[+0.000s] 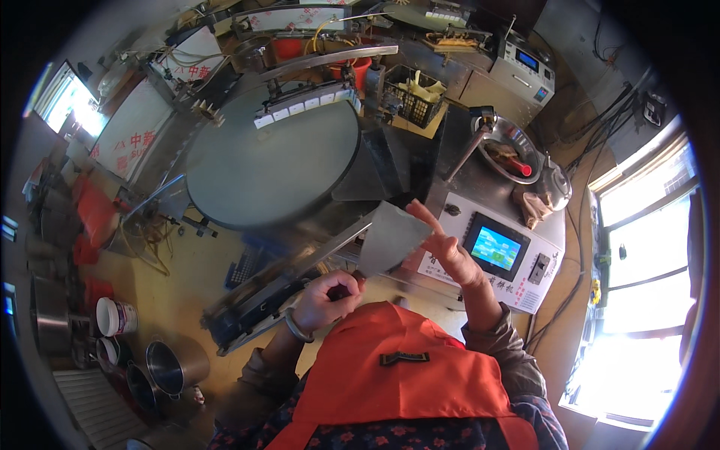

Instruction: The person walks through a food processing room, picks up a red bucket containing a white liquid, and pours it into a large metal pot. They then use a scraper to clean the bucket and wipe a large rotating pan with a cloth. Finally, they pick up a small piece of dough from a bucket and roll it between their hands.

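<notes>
1. Fingers wrapped around the dark handle (346,289) of a scraper (391,238), a worker's left hand (324,303) holds the tool short of a broad round plate (270,161); if that surface is hot, which cannot be told, a careless reach could burn.
2. Slanting between worker and plate, a long metal bar (285,277) sits near the left hand; a hasty swing forward could bang knuckles against it.
3. Beside the right wrist, a lit screen (496,247) faces outward; a stray sideways movement could press it unintentionally.
4. Between both hands, the scraper tilts upward, its flat face showing; a loosened grip could let it twist or drop.
5. Loosely spread, the fingers of the right hand (455,260) lie at the blade's right-hand edge, contact uncertain; a sudden turn of the handle could nick them.
6. Circling the left wrist, a bracelet (298,328) could snag on passing metalwork.
</notes>
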The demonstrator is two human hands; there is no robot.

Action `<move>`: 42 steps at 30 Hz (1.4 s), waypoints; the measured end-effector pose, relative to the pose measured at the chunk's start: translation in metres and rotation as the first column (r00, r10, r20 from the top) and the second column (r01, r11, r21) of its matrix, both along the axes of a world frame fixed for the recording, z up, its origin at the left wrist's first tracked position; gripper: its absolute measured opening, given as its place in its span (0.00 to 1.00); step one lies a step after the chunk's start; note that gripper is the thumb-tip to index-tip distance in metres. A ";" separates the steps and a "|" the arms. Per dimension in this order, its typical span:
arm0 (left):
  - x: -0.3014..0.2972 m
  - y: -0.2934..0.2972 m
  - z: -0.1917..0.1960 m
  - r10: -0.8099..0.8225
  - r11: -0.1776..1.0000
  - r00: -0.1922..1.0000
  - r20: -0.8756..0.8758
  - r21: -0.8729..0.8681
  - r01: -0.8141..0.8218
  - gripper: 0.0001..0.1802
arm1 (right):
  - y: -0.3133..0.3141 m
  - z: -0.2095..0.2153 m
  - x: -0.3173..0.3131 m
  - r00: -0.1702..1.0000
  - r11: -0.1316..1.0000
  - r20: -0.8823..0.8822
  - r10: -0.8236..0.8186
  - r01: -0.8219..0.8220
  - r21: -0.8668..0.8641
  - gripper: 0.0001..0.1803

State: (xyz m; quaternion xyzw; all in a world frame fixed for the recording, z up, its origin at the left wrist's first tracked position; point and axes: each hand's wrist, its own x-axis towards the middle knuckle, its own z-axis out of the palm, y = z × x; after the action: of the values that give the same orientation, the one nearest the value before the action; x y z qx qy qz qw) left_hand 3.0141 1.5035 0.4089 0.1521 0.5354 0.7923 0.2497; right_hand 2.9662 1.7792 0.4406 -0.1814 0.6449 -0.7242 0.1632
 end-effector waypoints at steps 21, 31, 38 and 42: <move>0.005 -0.004 -0.002 -0.056 0.991 0.975 0.214 0.127 0.029 0.10 | -0.023 0.027 -0.010 0.777 0.612 -0.617 0.127 0.428 0.665 0.65; -0.012 -0.024 -0.015 0.125 0.966 0.990 0.062 0.220 -0.136 0.11 | -0.023 0.024 -0.011 0.807 0.783 -0.573 -0.141 0.445 0.435 0.28; -0.013 -0.023 -0.015 -0.001 0.974 0.941 -0.339 -0.215 -0.077 0.09 | -0.023 0.016 -0.024 0.733 0.750 0.552 0.397 0.088 -0.656 0.46; -0.018 -0.032 -0.005 -0.059 0.932 0.808 -0.586 -0.323 -0.167 0.10 | -0.019 0.012 -0.027 0.700 0.927 0.665 0.262 0.008 -0.375 0.49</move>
State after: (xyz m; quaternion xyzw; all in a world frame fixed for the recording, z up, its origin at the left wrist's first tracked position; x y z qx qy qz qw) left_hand 2.9960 1.4715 0.4039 0.3252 0.7258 0.6017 0.0728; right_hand 2.9395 1.7602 0.4528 0.0376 0.3800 -0.8273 0.4121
